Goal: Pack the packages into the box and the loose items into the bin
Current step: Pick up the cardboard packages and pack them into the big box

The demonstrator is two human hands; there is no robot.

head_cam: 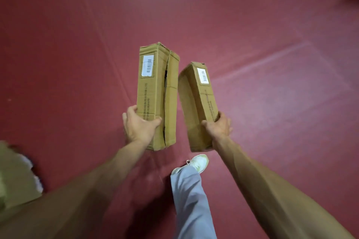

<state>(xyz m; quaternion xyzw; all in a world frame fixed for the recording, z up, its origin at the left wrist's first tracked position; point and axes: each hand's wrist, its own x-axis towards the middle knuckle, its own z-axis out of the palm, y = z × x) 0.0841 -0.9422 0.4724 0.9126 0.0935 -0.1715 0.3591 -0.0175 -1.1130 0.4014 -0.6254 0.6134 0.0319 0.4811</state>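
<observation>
Head view: the left hand (138,126) grips the lower end of a long cardboard package (157,93), fingers (132,109) curled round its edge. The right hand (218,125) clasps a shorter cardboard package (198,103) likewise. Both are held in the air, just beside each other, above the red floor (77,44) and a white shoe (197,163).

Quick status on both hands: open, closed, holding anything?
Left hand: grips the larger brown cardboard package with a split seam.
Right hand: grips the smaller brown cardboard package.
</observation>
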